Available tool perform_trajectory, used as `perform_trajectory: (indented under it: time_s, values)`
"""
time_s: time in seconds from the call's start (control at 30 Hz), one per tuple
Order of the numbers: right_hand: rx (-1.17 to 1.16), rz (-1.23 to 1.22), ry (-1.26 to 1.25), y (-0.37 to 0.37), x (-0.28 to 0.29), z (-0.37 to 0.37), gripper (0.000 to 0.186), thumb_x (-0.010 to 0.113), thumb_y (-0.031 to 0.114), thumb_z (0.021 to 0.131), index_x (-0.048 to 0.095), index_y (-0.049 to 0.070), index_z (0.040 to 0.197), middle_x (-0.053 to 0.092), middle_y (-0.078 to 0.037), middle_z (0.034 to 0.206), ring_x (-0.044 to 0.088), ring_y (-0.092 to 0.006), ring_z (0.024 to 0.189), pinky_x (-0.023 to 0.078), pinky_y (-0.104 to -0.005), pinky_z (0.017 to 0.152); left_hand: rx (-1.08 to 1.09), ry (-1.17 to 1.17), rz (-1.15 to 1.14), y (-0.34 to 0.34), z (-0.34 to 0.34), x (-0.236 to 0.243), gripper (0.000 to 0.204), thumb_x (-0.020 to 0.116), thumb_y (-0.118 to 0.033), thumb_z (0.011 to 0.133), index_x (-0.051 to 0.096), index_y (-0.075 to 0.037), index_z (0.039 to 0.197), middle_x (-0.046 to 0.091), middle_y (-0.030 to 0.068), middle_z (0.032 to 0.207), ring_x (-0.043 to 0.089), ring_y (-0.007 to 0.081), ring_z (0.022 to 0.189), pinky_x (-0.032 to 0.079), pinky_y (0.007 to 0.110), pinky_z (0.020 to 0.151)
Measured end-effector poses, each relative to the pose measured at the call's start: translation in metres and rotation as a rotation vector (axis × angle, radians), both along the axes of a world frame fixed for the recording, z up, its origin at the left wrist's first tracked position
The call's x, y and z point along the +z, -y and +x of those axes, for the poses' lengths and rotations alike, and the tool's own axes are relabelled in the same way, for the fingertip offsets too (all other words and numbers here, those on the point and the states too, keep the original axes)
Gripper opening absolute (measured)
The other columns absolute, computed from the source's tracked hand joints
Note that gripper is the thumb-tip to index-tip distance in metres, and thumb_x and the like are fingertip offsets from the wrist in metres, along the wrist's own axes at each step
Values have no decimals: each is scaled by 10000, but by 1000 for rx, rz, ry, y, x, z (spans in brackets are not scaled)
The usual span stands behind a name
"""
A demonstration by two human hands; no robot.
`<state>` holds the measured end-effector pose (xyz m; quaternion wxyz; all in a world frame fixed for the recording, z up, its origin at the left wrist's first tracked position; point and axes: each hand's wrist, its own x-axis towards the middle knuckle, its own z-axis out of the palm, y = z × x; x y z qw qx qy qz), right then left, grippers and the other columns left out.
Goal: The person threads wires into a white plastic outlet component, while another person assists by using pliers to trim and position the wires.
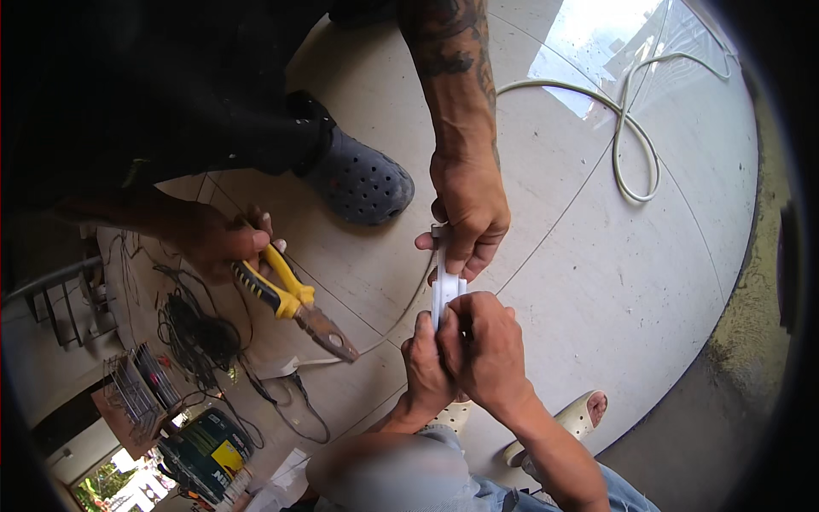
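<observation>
A white plastic channel piece (447, 290) stands out from between my two hands at the centre. My left hand (425, 365) is closed round its near end, the thumb along its side. My right hand (488, 348) pinches the same end with curled fingers, which hide part of the piece. Another person's tattooed arm reaches in from the far side, and that hand (471, 209) grips the far end, where a thin grey toothed strip shows. The person's other hand (223, 243) holds combination pliers (294, 299) with yellow and black handles, apart from the channel piece.
A white cable (627, 119) loops over the tiled floor at far right. Tangled black cords (200, 328), a wire rack (136, 392) and a dark green case with a yellow label (205, 456) lie at left. The other person's dark clog (363, 183) stands beyond the pliers.
</observation>
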<state>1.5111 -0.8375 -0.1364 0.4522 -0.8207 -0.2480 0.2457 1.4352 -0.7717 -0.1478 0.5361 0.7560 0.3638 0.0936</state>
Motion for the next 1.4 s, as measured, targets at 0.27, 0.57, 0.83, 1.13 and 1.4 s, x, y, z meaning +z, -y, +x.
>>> perform_trajectory:
  time_s: [0.27, 0.57, 0.83, 1.13, 1.4]
  values:
    - [106, -49, -153, 9, -1, 18, 180, 611, 183, 895, 530, 39, 967, 583, -152, 899, 560, -340, 795, 408, -427, 742, -108, 15, 131, 0, -5, -11, 483, 774, -235, 746, 406, -14, 966, 598, 151, 604, 645, 408, 590, 497, 448, 539]
    - [123, 16, -8, 8, -2, 25, 135, 661, 68, 832, 550, 19, 890, 594, -161, 781, 618, -363, 689, 496, -419, 628, -30, -17, 80, 6, -5, -8, 376, 731, -243, 825, 506, 7, 993, 588, 183, 775, 604, 382, 676, 448, 430, 595]
    - [175, 24, -3, 12, 0, 32, 153, 672, 63, 823, 552, 19, 907, 602, -162, 802, 627, -363, 707, 504, -416, 634, -31, -46, 20, 6, -4, -8, 353, 719, -225, 846, 499, -2, 1008, 606, 150, 755, 638, 318, 645, 471, 402, 569]
    - [221, 24, 23, 10, -2, 33, 161, 668, 59, 822, 546, 16, 917, 610, -171, 806, 630, -372, 718, 507, -421, 646, -99, -117, 14, 4, -11, -13, 350, 711, -207, 865, 494, -3, 1049, 630, 129, 801, 639, 250, 623, 493, 367, 551]
    - [265, -16, -168, 11, 7, 48, 257, 620, 122, 850, 481, -5, 1025, 592, -225, 862, 601, -424, 833, 477, -485, 734, -46, -178, -84, 11, -12, -20, 317, 673, -230, 893, 484, -26, 1045, 626, 102, 791, 624, 227, 639, 497, 361, 522]
